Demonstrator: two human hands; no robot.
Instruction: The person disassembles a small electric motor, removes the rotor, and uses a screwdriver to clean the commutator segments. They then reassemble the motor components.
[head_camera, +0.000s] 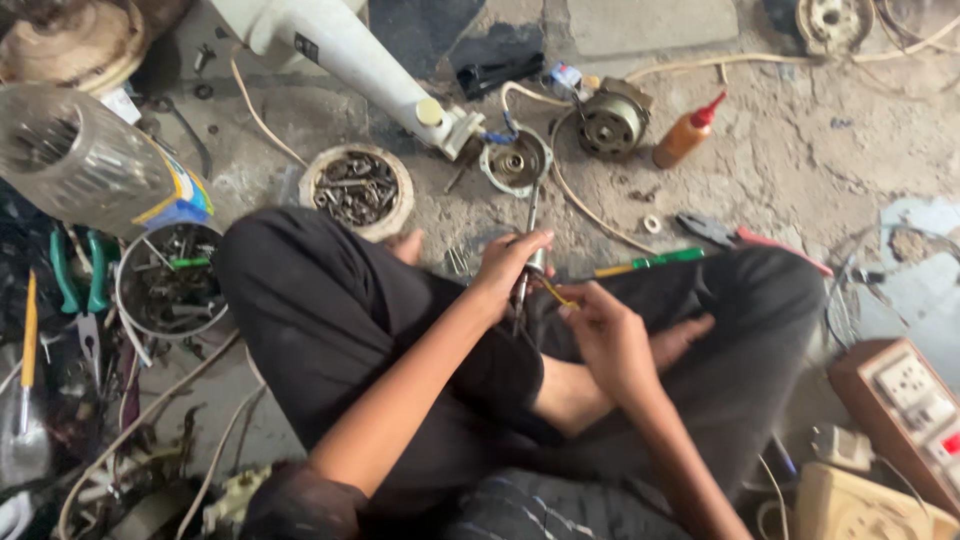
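I sit cross-legged on a concrete floor. My left hand (508, 262) grips a slim metal shaft (531, 212) that runs up toward a round motor end cap (516, 162). My right hand (607, 335) pinches a thin yellow wire (556, 293) at the lower end of that shaft, just above my lap. The shaft's lower part is hidden by my fingers.
A small electric motor (611, 122) and an orange squeeze bottle (685, 135) lie ahead. A bowl of screws (357, 187) and a tub of parts (170, 281) sit left. A green-handled screwdriver (652, 262), pliers (735, 237), a white fan stand (345, 55) and a switch board (910, 400) lie around.
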